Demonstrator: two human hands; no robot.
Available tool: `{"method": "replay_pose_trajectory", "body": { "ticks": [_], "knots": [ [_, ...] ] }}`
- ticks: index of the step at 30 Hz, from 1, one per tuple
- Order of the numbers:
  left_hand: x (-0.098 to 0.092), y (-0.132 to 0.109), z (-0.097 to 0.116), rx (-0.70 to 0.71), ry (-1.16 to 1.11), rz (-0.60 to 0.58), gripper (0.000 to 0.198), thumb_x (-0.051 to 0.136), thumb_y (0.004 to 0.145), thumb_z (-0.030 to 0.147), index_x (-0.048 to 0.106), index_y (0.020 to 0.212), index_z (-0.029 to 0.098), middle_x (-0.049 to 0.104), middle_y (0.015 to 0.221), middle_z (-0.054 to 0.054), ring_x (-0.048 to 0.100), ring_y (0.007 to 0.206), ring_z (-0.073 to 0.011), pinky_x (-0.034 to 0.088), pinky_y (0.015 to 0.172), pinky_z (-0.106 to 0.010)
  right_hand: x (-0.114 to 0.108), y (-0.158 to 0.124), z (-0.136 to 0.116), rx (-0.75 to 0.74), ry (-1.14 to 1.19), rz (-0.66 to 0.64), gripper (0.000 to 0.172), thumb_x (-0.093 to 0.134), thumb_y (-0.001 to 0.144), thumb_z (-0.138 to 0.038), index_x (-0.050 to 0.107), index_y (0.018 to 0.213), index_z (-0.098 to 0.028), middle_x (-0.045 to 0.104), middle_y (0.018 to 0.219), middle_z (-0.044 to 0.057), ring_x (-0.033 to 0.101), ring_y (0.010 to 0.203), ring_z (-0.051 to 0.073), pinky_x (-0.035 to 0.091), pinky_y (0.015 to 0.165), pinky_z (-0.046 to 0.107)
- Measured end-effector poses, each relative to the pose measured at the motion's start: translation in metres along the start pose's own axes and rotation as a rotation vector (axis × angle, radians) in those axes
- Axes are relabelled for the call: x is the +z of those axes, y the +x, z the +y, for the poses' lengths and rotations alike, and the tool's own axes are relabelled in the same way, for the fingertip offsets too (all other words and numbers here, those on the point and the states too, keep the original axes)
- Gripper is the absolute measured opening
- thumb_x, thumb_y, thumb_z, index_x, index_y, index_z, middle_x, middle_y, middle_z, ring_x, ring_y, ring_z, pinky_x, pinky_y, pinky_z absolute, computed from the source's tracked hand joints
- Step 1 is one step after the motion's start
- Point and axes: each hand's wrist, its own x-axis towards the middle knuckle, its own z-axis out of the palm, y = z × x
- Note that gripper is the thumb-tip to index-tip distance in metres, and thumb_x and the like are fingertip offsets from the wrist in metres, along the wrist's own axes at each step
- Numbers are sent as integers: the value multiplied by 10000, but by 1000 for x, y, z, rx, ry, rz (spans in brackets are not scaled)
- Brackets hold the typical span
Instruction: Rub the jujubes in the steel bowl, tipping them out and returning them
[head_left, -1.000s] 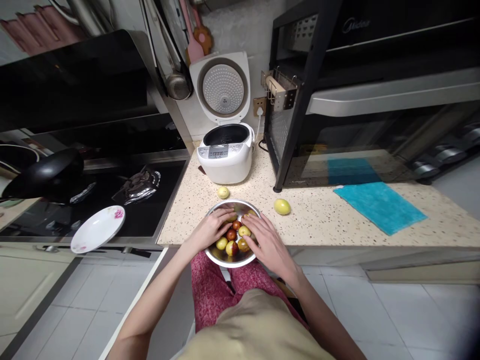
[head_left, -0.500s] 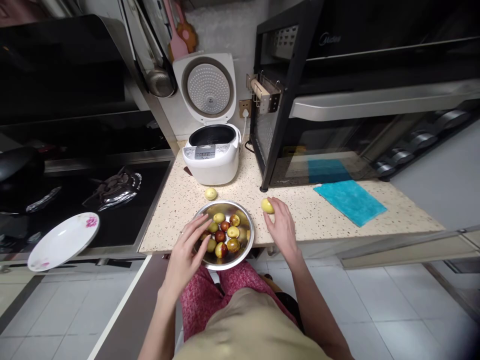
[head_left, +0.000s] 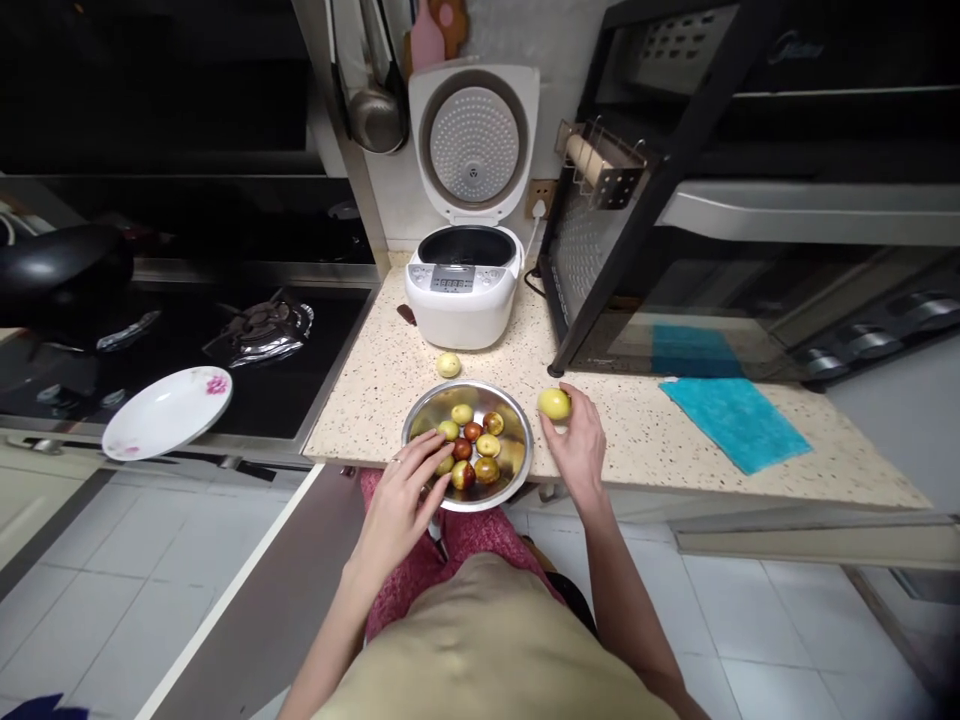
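Observation:
A steel bowl (head_left: 517, 475) stands at the counter's front edge, with several yellow-green and red-brown jujubes (head_left: 487, 446) in it. My left hand (head_left: 401, 495) reaches over the bowl's left side, its fingers stretched out above the fruit; some jujubes are hidden beneath it. To the right of the bowl, my right hand (head_left: 579, 440) has its thumb and fingers around a single yellow-green jujube (head_left: 554, 403), at or just above the counter. Another pale jujube (head_left: 448, 365) lies behind the bowl.
Behind the bowl is a white rice cooker (head_left: 461, 310) with its lid raised. A black-framed oven (head_left: 720, 290) and a blue cloth (head_left: 739, 425) are on the right. On the left, a white plate (head_left: 165, 415) sits by the gas stove (head_left: 262, 330). A cabinet door (head_left: 262, 580) hangs open below.
The view has swung, so the counter sits differently in it. My right hand's fingers have come further around the jujube. My left hand stays over the bowl's left side.

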Motion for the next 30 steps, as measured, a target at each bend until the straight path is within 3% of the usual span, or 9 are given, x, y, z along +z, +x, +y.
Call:
{"method": "replay_pose_trajectory", "body": {
  "ticks": [4, 11, 18, 24, 30],
  "knots": [
    [2, -3, 2, 1, 9, -14, 393, 544, 1054, 268, 569, 1445, 293, 625, 1468, -80, 532, 1435, -275, 460, 1197, -560, -13, -6, -37, -46, 93, -44, 386, 586, 954, -306, 567, 1328, -216, 688, 1230, 144, 647, 1131, 319, 557, 948, 477],
    [8, -5, 0, 24, 34, -24, 380, 508, 1072, 273, 569, 1447, 277, 632, 1468, -80, 556, 1416, -263, 408, 1234, -573, -13, -20, -78, -254, 229, -326, 415, 600, 938, -190, 594, 1350, -236, 704, 1305, 104, 647, 1215, 298, 546, 1047, 474],
    [10, -6, 1, 34, 54, -19, 359, 505, 1074, 242, 576, 1426, 237, 636, 1462, -89, 573, 1396, -237, 401, 1241, -547, -6, -28, -81, -280, 210, -464, 455, 636, 912, -174, 615, 1364, -223, 709, 1318, 97, 657, 1207, 303, 558, 1030, 492],
    [4, -3, -3, -2, 7, -1, 401, 523, 1067, 255, 548, 1466, 265, 603, 1491, -97, 558, 1402, -257, 454, 1198, -524, -7, -30, -81, -275, 213, -499, 454, 630, 955, -213, 597, 1407, -244, 692, 1359, 91, 642, 1246, 309, 542, 1054, 517],
    [-8, 35, -34, -46, -62, 43, 379, 463, 1082, 276, 571, 1445, 276, 582, 1487, -97, 565, 1387, -252, 480, 1173, -487, -10, -33, -78, -290, 262, -534, 502, 623, 981, -236, 539, 1475, -258, 653, 1427, 92, 598, 1331, 313, 505, 1108, 549]
  ]
}}
